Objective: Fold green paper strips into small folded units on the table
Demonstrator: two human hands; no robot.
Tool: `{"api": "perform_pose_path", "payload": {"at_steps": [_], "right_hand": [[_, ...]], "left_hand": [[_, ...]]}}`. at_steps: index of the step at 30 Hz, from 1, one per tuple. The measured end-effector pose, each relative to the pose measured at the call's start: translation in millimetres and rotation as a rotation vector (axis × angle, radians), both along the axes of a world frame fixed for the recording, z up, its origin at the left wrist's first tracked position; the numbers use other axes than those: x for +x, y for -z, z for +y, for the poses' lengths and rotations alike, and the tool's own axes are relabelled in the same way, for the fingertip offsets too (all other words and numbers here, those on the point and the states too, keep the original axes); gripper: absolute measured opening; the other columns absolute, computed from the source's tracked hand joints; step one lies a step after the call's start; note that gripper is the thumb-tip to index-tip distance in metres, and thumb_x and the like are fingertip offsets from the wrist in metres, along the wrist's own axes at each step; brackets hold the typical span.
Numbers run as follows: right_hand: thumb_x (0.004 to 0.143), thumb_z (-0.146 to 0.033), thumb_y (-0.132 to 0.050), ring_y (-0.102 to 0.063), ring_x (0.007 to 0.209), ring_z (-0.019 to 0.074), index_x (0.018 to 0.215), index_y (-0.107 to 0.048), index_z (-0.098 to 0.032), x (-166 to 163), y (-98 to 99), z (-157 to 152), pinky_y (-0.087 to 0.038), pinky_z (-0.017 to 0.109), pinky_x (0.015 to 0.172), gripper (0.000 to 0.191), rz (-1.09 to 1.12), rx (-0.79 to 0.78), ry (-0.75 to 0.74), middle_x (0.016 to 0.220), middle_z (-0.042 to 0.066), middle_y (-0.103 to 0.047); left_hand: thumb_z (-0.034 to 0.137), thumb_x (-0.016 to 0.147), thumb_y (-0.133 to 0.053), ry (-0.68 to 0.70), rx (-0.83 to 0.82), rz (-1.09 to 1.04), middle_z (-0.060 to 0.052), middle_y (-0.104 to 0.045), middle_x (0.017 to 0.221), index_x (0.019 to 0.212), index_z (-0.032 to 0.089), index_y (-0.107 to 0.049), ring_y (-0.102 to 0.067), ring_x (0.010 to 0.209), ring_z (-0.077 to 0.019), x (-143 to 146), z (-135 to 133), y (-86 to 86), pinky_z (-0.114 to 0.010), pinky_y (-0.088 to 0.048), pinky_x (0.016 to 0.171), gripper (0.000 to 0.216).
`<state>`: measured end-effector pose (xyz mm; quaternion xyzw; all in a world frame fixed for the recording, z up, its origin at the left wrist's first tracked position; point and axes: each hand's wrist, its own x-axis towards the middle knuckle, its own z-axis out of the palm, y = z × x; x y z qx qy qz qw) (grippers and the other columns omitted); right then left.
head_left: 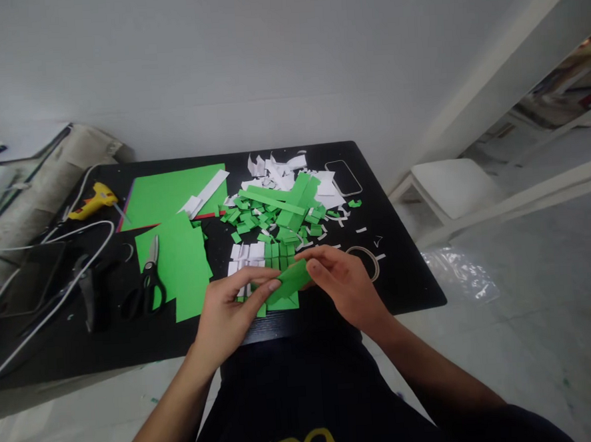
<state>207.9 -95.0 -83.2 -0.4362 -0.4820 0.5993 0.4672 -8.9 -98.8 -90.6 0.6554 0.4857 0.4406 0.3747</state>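
Observation:
Between both hands, over the table's front edge, I hold a small piece of green paper (293, 280). My left hand (233, 305) pinches its left end between thumb and fingers. At the right end, my right hand (342, 281) grips it the same way. Beneath and just behind lie rows of folded white paper pieces (247, 252) and folded green paper pieces (280, 252), partly hidden by the hands. Farther back is a heap of small green paper pieces (255, 217) with green strips (297, 201) on top and white paper scraps (277, 172) behind.
On the black table (403, 261), scissors (149, 276) rest on green sheets (185, 254) at left. A yellow glue gun (94, 201), white cable (92, 260) and dark phone-like slab (33, 278) are farther left. A tape roll (365, 262) and a thin rectangular frame (343, 178) lie right.

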Motion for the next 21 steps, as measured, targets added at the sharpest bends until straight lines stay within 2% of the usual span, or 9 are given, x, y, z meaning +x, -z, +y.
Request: {"api": "perform_pose_path", "payload": {"at_steps": [2,4,8,10,14,18,21], "right_hand": [[0.084,-0.057,-0.089,-0.079,0.092,0.023,0.11,-0.076,-0.021,-2.7,4.5,-2.6,-0.066,0.039,0.086,0.046,0.066,-0.074,-0.074,0.102,0.007,-0.081],[0.078,-0.049,-0.095,-0.078,0.094,0.0228,0.105,-0.076,-0.022,-5.9,8.3,-5.5,-0.064,0.04,0.092,0.043,0.089,-0.113,-0.12,0.101,0.005,-0.081],[0.076,-0.037,-0.097,-0.073,0.08,0.0181,0.086,-0.077,-0.022,-9.6,11.2,-8.5,-0.062,0.032,0.08,0.028,0.039,-0.114,-0.019,0.082,0.0,-0.076],[0.076,-0.035,-0.097,-0.071,0.077,0.0173,0.084,-0.077,-0.021,-9.1,10.9,-8.4,-0.06,0.031,0.075,0.026,0.008,-0.102,0.004,0.079,0.0,-0.074],[0.077,-0.033,-0.096,-0.073,0.082,0.0185,0.091,-0.081,-0.021,-6.3,9.9,-8.3,-0.059,0.031,0.079,0.024,-0.039,-0.055,0.024,0.087,0.002,-0.078],[0.076,-0.03,-0.097,-0.073,0.081,0.0181,0.089,-0.081,-0.023,-5.1,10.0,-8.1,-0.059,0.031,0.077,0.021,-0.039,-0.029,0.025,0.084,0.0,-0.077],[0.075,-0.027,-0.096,-0.072,0.079,0.017,0.088,-0.082,-0.025,-4.9,10.0,-7.3,-0.06,0.029,0.076,0.02,0.016,-0.012,0.032,0.083,-0.001,-0.077]], "left_hand": [[0.025,0.092,-0.08,-0.092,-0.03,-0.076,-0.002,-0.084,0.091,0.096,0.024,-0.082,-0.079,0.082,-0.0163,6.0,-2.4,2.6,-0.025,-0.062,0.077,0.005],[0.025,0.091,-0.08,-0.135,-0.078,-0.183,-0.001,-0.082,0.085,0.095,0.022,-0.08,-0.077,0.078,-0.0145,13.2,-5.1,5.0,-0.023,-0.061,0.074,0.005],[0.022,0.091,-0.079,-0.093,-0.135,-0.31,0.0,-0.078,0.081,0.094,0.02,-0.074,-0.075,0.075,-0.0126,21.4,-8.4,7.1,-0.02,-0.06,0.072,0.006],[0.021,0.091,-0.079,-0.041,-0.15,-0.307,0.0,-0.078,0.081,0.096,0.02,-0.073,-0.074,0.073,-0.0123,19.8,-8.5,7.5,-0.021,-0.059,0.07,0.008],[0.023,0.092,-0.08,0.066,-0.155,-0.207,0.001,-0.076,0.078,0.105,0.021,-0.076,-0.069,0.069,-0.0112,11.7,-6.9,8.3,-0.021,-0.056,0.068,0.014],[0.024,0.096,-0.076,0.082,-0.109,-0.137,0.001,-0.076,0.081,0.096,0.022,-0.076,-0.068,0.07,-0.011,8.1,-6.7,8.4,-0.02,-0.054,0.067,0.003],[0.021,0.097,-0.074,0.075,-0.061,-0.14,0.002,-0.075,0.08,0.096,0.023,-0.075,-0.067,0.069,-0.0103,8.3,-7.2,7.8,-0.019,-0.053,0.065,0.002]]}}
